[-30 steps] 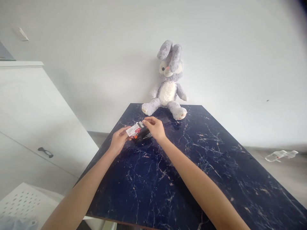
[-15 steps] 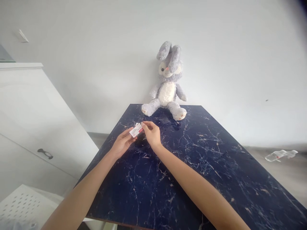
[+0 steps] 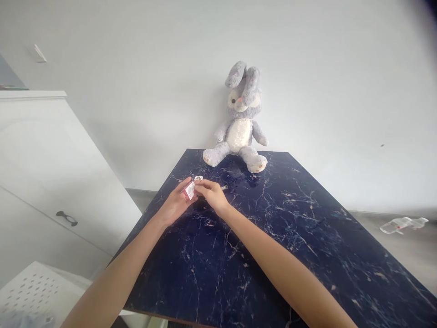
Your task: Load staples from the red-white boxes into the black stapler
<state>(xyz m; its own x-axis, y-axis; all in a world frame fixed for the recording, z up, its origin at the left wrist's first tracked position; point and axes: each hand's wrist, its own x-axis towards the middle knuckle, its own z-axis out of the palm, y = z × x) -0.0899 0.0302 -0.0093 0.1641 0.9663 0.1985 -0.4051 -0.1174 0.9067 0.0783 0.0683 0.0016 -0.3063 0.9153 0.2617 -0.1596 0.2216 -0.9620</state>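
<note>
My left hand holds a small red-and-white box between its thumb and fingers, above the dark blue table. Closed in a pinch, my right hand has its fingertips at the right edge of the box and covers part of it. Just beyond the fingers shows a small white card with black marks; whether it lies on the table or is held I cannot tell. A small pale item, too small to name, lies past my right hand.
A grey plush rabbit sits at the table's far edge against the wall. To the left stands a white cabinet with a dark handle. A perforated white container is at lower left. Clear plastic lies on the floor at right.
The box has been turned in my left hand and now shows a red side. My right fingers have moved slightly left and down across it. The pale item beyond my right hand has come into view.
</note>
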